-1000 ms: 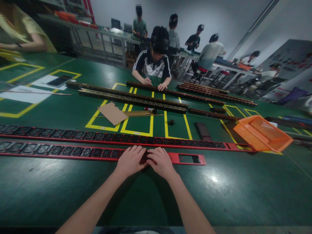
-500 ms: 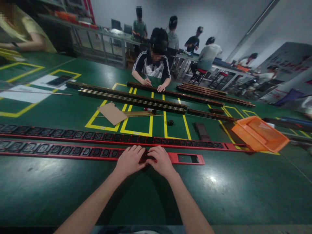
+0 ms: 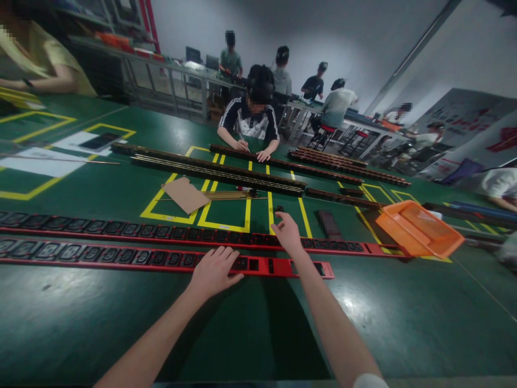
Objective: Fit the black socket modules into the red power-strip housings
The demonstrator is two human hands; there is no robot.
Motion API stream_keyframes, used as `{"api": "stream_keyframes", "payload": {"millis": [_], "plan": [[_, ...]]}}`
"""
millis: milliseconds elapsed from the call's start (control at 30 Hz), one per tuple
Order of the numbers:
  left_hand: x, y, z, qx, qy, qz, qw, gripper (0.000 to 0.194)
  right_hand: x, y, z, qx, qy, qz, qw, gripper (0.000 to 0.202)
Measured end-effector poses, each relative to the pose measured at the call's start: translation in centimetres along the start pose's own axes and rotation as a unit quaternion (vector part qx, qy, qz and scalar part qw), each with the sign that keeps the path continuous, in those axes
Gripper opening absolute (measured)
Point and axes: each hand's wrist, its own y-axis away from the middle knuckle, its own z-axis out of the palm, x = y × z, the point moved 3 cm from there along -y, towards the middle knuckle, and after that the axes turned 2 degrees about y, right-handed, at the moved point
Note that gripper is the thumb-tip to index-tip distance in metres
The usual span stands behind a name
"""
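Note:
My left hand [image 3: 214,270] rests on the nearer red strip [image 3: 264,266], its fingers over the row of black sockets and its thumb apart. Just right of it, the strip shows dark openings. My right hand [image 3: 287,233] is raised over the farther red strip [image 3: 374,249], fingers apart and slightly curled, with nothing seen in them. A small black part [image 3: 279,208] lies on the green table just beyond its fingertips. The farther strip also carries a long row of black sockets.
An orange bin [image 3: 420,229] stands at the right by the far strip's end. Beyond lie a brown cardboard piece [image 3: 186,195], long dark rails [image 3: 218,170] and a dark block [image 3: 329,224]. A person [image 3: 250,121] writes across the table.
My right hand has left the nearer strip and reached forward and right, its fingers opening. My left hand has stayed on the strip. The camera view has tilted up slightly.

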Motion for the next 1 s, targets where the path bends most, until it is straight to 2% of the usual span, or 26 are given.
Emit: {"api": "stream_keyframes", "payload": {"millis": [67,133,267,400,533,700,733,867,1000], "plan": [[0.0,0.0,0.0,0.001,0.002,-0.003,1.000,0.049,1.3,-2.8,-0.1,-0.004,0.028,0.022,0.999,0.054],[0.0,0.0,0.0,0.003,0.005,-0.007,1.000,0.049,2.2,-4.9,0.1,-0.017,0.048,0.032,0.998,0.059],[0.1,0.1,-0.2,0.003,0.008,-0.011,1.000,0.048,3.0,-6.8,0.9,-0.040,0.061,0.039,0.997,0.042],[0.2,0.0,-0.2,0.004,0.007,-0.012,1.000,0.050,3.0,-6.5,1.3,-0.024,0.045,0.035,0.998,0.021],[0.2,-0.1,-0.1,0.000,0.009,-0.012,1.000,0.051,2.9,-4.8,0.9,0.025,-0.007,0.026,0.999,0.022],[0.1,0.0,0.1,0.005,0.016,-0.013,1.000,0.049,1.9,-0.5,-0.1,0.072,-0.088,0.023,0.993,0.045],[0.1,0.0,0.2,0.007,0.016,-0.012,1.000,0.049,1.5,0.6,-0.3,0.087,-0.139,0.030,0.986,0.047],[0.1,0.0,0.3,0.012,0.012,-0.013,1.000,0.048,-0.5,5.0,-0.1,0.065,-0.234,0.033,0.969,0.038],[0.2,0.0,0.3,0.014,-0.001,-0.015,1.000,0.047,-2.2,8.2,1.3,0.061,-0.324,0.036,0.943,0.033]]}}
